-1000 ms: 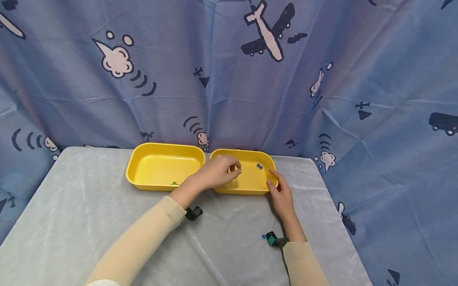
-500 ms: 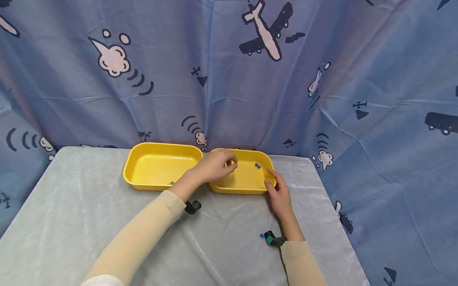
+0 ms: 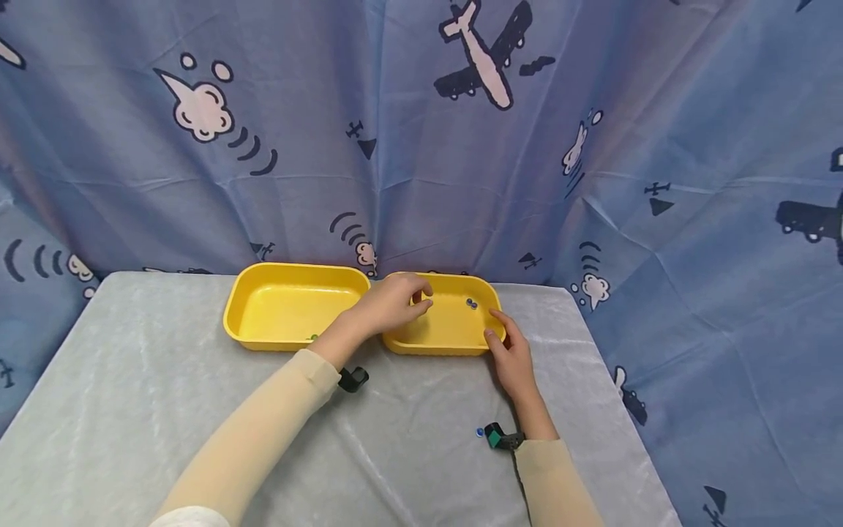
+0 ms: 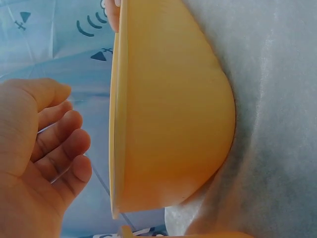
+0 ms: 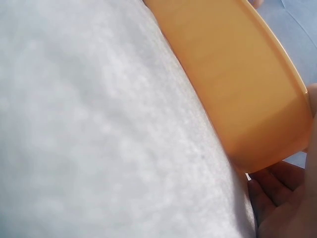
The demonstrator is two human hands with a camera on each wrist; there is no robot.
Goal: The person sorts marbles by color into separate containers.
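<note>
My left hand (image 3: pixel 395 301) hovers above the left part of the right yellow tray (image 3: pixel 440 350). Its fingers are loosely bent, and nothing shows between them in the left wrist view, where the hand (image 4: pixel 42 144) is beside the tray's rim (image 4: pixel 118 124). My right hand (image 3: pixel 516 359) grips the same tray's right end, thumb at the near edge and fingers at the end rim. Two small blue marbles (image 3: pixel 471 304) lie together inside this tray. In the right wrist view, fingers (image 5: pixel 277 186) curl under the tray's end wall (image 5: pixel 247 94).
A second yellow tray (image 3: pixel 296 345) stands just left of the first, with a small green thing (image 3: pixel 314 337) at its near wall, partly behind the left forearm. One blue marble (image 3: pixel 479 432) lies on the grey cloth near the right wrist camera (image 3: pixel 497 437). A patterned blue curtain (image 3: pixel 296 146) hangs behind.
The head view has shifted slightly, so everything appears a little further left. My left hand stays over the tray and my right hand keeps its grip on the tray's end.
</note>
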